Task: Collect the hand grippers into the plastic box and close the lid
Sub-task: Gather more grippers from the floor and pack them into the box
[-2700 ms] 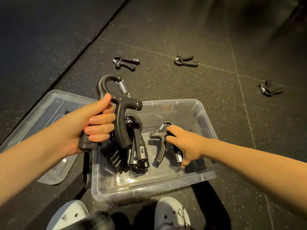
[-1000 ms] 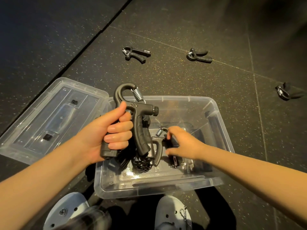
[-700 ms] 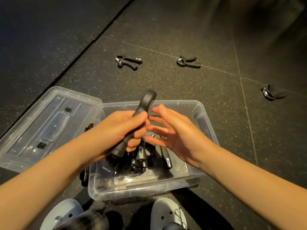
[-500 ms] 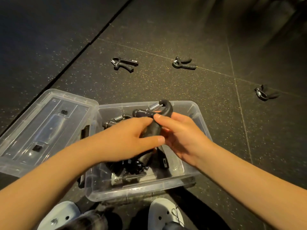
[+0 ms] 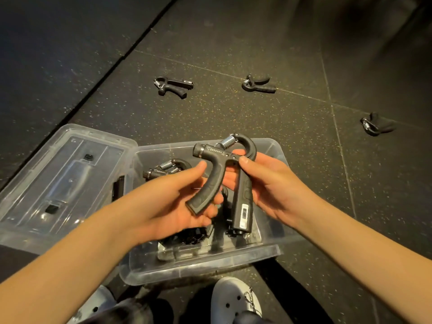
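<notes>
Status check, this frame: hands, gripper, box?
Left hand and right hand both grip one black spring hand gripper over the clear plastic box. Clear lid off, beside box. Three black grippers out on the dark floor.

- We can read no words or numbers anywhere;
- the pale label (image 5: 244,212) on the hand gripper (image 5: 217,176) is too blurred for us;
- the scale marks (image 5: 214,149) on its top bar likewise.

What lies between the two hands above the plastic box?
A black hand gripper, held by left hand and right hand over the plastic box; head view.
</notes>
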